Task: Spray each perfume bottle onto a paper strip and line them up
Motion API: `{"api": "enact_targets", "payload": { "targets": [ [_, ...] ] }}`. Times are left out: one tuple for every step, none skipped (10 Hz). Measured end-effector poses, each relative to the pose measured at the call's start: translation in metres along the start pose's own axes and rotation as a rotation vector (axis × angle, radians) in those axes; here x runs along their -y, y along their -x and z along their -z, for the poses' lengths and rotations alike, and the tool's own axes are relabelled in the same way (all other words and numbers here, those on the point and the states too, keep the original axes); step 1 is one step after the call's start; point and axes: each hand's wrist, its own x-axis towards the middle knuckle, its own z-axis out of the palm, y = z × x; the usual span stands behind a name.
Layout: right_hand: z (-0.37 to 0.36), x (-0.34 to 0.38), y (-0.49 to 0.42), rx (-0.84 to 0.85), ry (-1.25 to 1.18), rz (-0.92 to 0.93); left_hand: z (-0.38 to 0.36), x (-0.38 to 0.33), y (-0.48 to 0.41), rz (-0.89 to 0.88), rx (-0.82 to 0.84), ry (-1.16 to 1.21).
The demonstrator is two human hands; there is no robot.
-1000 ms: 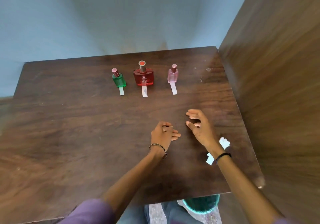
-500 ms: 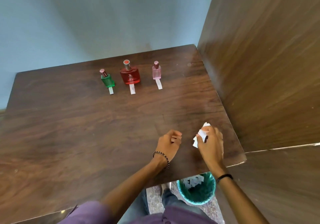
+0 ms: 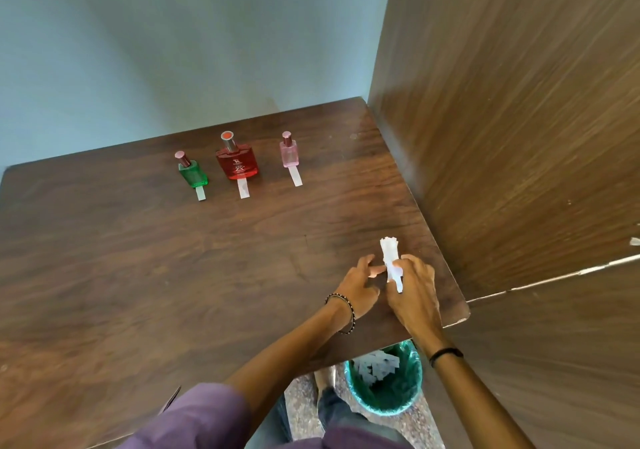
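Evidently tidying up: the right hand [image 3: 414,292] has its fingers clamped on a bundle of spare strips [image 3: 391,261] near the counter [image 3: 138,275] edge, left hand [image 3: 358,284] fingers apart beside it (bottles [image 3: 237,161] already lined up); next probably binning.

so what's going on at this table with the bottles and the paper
A person's right hand grips a bunch of white paper strips near the wooden table's right edge; the left hand reaches toward it, open. At the back, green, red and pink glass perfume bottles stand in a row, each with a strip before it.
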Motion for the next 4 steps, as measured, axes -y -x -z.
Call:
{"api": "enact_targets", "payload": {
  "targets": [
    [0.001, -0.006, -0.002, 0.002, 0.025, 0.036, -0.001, -0.003, -0.004, -0.007, 0.012, -0.014],
    [0.005, -0.004, -0.002, -0.029, 0.004, 0.102, 0.002, 0.000, -0.001, 0.018, -0.036, 0.027],
    [0.006, 0.006, -0.005, -0.075, -0.049, 0.189, 0.016, 0.003, 0.004, -0.015, -0.244, -0.145],
    [0.004, 0.026, -0.012, -0.051, -0.124, 0.231, 0.037, 0.000, 0.012, -0.057, -0.442, -0.183]
  ]
}}
